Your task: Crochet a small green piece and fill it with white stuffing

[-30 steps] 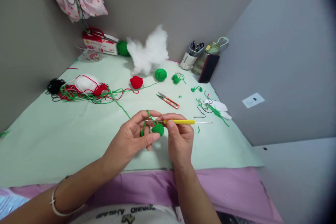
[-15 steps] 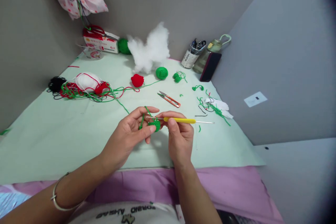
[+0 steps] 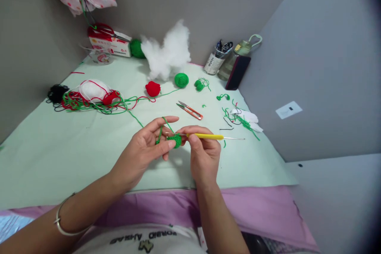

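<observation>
At the far left we see a tangle of red, green and white yarn [image 3: 89,101] lying on the pale green cloth [image 3: 59,154] that covers the table.

Moving right, the left hand [image 3: 143,152] is raised above the cloth near the front edge, palm turned inward. Its thumb and middle fingers pinch a small green crochet piece [image 3: 175,140]. The forefinger is stretched out, with a green yarn strand [image 3: 160,131] looped over it. A thin bracelet [image 3: 61,224] circles that wrist.

We judge the piece to be very light, soft and easily squashed. It is best held by its edge with the fingertips, as it is here, with the strand kept under gentle tension.

Next, the right hand [image 3: 204,156] is closed in a pencil-like hold around the yellow handle of a crochet hook [image 3: 205,136]. The knuckles face up, and the metal tip points left into the piece. The hook looks stiff, thin and smooth.

Further right and beyond the hands, orange-handled snips [image 3: 190,111] and yarn scraps [image 3: 242,121] lie on the cloth, well apart from the hands.
</observation>
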Demonstrator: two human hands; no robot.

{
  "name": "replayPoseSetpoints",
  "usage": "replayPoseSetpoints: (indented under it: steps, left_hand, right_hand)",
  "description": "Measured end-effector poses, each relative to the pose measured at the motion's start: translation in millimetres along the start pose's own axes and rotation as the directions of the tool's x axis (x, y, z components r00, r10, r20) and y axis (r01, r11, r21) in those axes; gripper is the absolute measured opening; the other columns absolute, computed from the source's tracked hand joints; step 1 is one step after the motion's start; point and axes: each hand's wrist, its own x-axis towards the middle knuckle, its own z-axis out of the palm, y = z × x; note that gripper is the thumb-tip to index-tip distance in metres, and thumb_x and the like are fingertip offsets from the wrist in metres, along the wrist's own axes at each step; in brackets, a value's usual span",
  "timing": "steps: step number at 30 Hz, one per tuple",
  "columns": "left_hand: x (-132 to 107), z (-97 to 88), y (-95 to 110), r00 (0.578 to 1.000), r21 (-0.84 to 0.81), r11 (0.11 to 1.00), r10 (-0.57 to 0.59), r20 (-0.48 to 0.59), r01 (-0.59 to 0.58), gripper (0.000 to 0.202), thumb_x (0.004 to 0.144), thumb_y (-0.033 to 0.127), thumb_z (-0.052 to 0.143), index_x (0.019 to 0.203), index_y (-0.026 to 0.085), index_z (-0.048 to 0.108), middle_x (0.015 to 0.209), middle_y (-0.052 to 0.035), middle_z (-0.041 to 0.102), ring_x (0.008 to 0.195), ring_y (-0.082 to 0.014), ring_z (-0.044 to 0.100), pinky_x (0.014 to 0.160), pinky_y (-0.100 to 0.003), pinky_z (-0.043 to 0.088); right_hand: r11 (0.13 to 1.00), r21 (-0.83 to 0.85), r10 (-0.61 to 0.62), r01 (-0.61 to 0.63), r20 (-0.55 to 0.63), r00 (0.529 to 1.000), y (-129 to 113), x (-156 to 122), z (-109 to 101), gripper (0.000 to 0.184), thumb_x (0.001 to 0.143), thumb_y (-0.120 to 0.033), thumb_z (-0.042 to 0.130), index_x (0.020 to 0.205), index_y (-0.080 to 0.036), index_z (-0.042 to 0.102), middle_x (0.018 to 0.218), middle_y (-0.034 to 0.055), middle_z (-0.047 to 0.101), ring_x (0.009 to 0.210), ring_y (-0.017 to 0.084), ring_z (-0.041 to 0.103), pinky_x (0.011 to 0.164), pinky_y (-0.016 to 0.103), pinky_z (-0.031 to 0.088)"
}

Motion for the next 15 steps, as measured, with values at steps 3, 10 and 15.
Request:
replayPoseSetpoints:
  steps: [3,10,15]
  left_hand:
    - [-5,0.6,4,1.0,-0.001,1.0,0.018,-0.022,-0.018,0.043,0.084,0.027,0.082,0.126,0.025,0.072,0.089,0.0003,0.059,0.072,-0.011,0.053,0.056,-0.02,0.048]
    - [-13,-5.7,10,1.0,0.033,0.999,0.016,-0.026,-0.016,0.038,0.088,0.031,0.079,0.125,0.026,0.073,0.091,0.0018,0.057,0.067,-0.0082,0.054,0.06,-0.021,0.048]
    - [-17,-11.7,10,0.997,0.078,0.994,0.075,-0.029,-0.073,0.034,0.088,0.03,0.079,0.122,0.029,0.074,0.09,0.0025,0.058,0.067,-0.0078,0.053,0.061,-0.02,0.047]
  right_hand:
    - [0.998,0.065,-0.001,0.002,-0.007,1.0,-1,0,1,0.014,0.095,-0.037,0.07,0.095,-0.024,0.076,0.091,0.0046,0.077,0.076,0.016,0.066,0.069,0.032,0.055]
    - [0.978,0.209,0.011,-0.023,0.058,0.998,-10,1,9,0.015,0.1,-0.034,0.062,0.094,-0.023,0.07,0.088,0.0019,0.076,0.064,0.012,0.066,0.06,0.026,0.054]
    - [0.992,0.108,-0.067,0.057,0.088,0.994,-17,-5,11,0.018,0.105,-0.029,0.053,0.098,-0.023,0.069,0.094,0.003,0.077,0.067,0.012,0.069,0.06,0.026,0.055]
